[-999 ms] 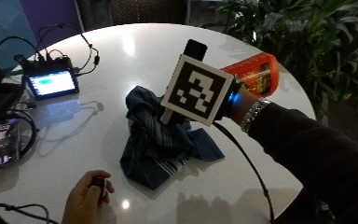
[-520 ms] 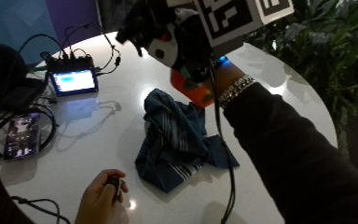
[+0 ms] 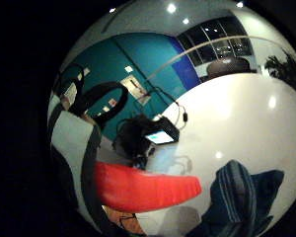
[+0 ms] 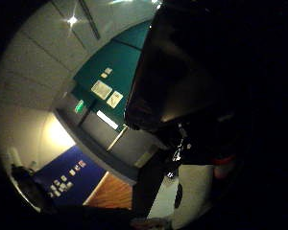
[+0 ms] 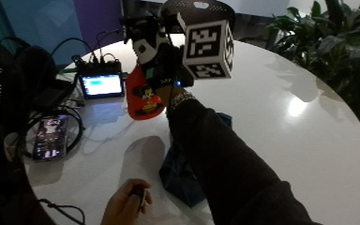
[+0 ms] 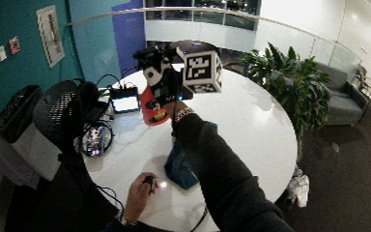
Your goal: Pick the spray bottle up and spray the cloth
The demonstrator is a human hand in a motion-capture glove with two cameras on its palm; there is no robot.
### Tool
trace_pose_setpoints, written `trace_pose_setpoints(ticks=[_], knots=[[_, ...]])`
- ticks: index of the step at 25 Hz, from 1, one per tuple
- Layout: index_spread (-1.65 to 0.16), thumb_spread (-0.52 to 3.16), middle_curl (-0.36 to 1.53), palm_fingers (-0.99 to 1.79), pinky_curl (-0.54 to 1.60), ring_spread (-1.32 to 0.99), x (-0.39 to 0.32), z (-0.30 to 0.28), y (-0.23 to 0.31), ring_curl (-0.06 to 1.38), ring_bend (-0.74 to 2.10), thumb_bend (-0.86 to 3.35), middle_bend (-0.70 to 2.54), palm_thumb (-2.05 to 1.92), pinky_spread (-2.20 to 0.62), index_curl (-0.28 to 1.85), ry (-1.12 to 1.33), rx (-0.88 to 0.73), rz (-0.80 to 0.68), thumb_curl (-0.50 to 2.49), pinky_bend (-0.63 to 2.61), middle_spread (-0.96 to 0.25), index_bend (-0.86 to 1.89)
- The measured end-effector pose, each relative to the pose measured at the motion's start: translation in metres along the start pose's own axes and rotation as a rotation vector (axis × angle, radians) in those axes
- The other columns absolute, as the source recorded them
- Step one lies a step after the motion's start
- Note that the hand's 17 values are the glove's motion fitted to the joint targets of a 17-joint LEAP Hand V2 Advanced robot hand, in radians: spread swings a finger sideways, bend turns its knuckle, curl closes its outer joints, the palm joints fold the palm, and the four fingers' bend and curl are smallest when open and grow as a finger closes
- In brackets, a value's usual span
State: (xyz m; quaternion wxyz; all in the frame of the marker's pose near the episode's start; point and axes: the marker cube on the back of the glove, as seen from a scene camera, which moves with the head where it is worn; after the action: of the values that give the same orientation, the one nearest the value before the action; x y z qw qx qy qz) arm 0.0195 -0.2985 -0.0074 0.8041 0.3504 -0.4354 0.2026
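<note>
While the gloved right hand (image 5: 161,61) is raised above the table (image 5: 304,122), its fingers are curled round the red spray bottle (image 5: 144,96), which hangs in the air over the table's far side. The dark striped cloth (image 5: 183,180) lies bunched on the table below the forearm. A lit monitor (image 5: 102,85) and a phone (image 5: 50,136) sit beside the bottle's side of the table. The bare hand (image 5: 127,206) rests at the near edge.
</note>
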Motion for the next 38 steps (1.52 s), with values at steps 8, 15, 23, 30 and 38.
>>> trace_pose_setpoints(ticks=[8, 15, 23, 30, 38], knots=[[-0.27, 0.96, 0.51, 1.33, 0.44, -0.15, 0.065, -0.003, 0.009, 0.45, 0.73, -0.02, 0.58, 0.82, -0.28, 0.52, 0.065, 0.11, 0.019, 0.59, 0.56, -0.17, 0.17], [-0.27, 0.96, 0.51, 1.34, 0.44, -0.16, 0.05, -0.022, 0.003, 0.46, 0.74, -0.03, 0.57, 0.81, -0.28, 0.51, 0.108, 0.156, -0.053, 0.59, 0.57, -0.18, 0.16], [-0.27, 0.97, 0.51, 1.34, 0.45, -0.17, 0.052, -0.022, 0.001, 0.46, 0.75, -0.03, 0.58, 0.79, -0.27, 0.5, 0.124, 0.149, -0.047, 0.57, 0.58, -0.18, 0.16], [-0.27, 0.9, 0.51, 1.22, 0.44, -0.15, 0.089, -0.008, 0.037, 0.45, 0.7, -0.02, 0.59, 0.84, -0.23, 0.5, 0.169, -0.02, 0.122, 0.59, 0.52, -0.17, 0.17], [-0.33, 0.97, 0.47, 0.47, 0.45, -0.13, 0.13, 0.002, 0.077, 0.44, 0.58, -0.03, 0.44, 0.82, 0.05, 0.4, 0.298, -0.366, 0.183, 0.57, 0.45, -0.14, 0.03]])
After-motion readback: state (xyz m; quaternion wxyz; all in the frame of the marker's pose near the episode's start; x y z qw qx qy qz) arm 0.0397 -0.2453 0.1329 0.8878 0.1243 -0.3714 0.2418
